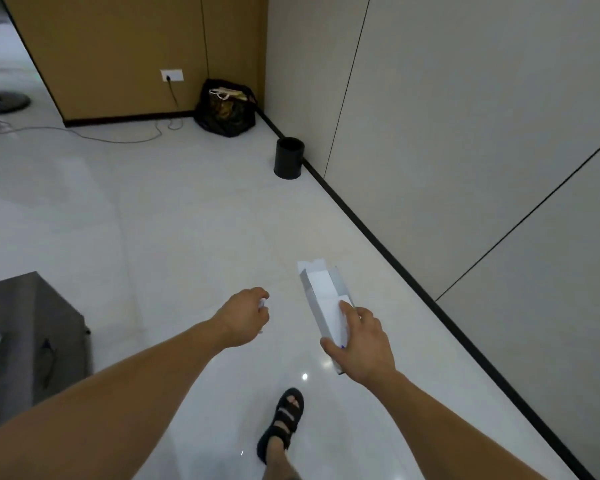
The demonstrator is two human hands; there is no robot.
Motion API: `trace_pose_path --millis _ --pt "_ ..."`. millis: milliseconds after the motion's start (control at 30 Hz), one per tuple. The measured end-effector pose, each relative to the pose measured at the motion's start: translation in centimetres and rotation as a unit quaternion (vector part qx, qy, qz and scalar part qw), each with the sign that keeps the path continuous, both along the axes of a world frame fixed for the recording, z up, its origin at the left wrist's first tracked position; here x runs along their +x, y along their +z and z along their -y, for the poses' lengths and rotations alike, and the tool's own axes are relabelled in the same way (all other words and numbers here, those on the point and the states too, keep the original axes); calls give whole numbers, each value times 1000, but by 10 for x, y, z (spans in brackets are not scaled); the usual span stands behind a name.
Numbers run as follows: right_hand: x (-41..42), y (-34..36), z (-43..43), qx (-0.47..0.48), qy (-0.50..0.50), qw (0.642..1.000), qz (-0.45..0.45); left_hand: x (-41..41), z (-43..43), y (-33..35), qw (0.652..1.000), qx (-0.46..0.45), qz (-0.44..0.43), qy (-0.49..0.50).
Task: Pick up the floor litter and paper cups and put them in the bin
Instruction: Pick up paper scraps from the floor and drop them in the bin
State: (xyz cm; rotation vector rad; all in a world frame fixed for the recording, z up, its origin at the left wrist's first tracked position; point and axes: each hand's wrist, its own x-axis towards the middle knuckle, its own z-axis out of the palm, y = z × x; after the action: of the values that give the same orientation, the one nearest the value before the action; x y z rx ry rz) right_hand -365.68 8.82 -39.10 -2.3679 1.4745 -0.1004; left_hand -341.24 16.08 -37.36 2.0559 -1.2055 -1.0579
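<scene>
Now our right hand (361, 341) grips an open box (323, 289), our left hand (245, 317) curls round a paper scrap (262, 304); the bin (289, 157) stands well ahead.

— What is the floor (187, 220) like?
— Pale and glossy, with small glints of lamp light.
— What stands on it?
— A black bin (289, 157) at the far right, just beside the dark skirting. Farther off, a black bag (226, 109) slumps in the corner. A thin cable (118, 139) trails across the far left, near a round dark base (4, 102). A grey table (25, 341) sits near left. A sandal (283, 420) treads near the middle.
</scene>
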Motion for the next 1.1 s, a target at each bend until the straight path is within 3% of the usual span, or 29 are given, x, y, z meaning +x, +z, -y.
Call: trace_pose_path --millis 300,500,867,1100 --pt "174 23 212 -20 74 996 37 141 177 33 997 4 56 43" --pt "270 23 329 -27 95 995 23 236 287 23 996 9 9 83" --pt "443 30 534 -42 23 998 43 416 522 27 999 -2 30 39" --pt "505 20 683 -38 -5 998 48 478 686 27 999 11 30 0"
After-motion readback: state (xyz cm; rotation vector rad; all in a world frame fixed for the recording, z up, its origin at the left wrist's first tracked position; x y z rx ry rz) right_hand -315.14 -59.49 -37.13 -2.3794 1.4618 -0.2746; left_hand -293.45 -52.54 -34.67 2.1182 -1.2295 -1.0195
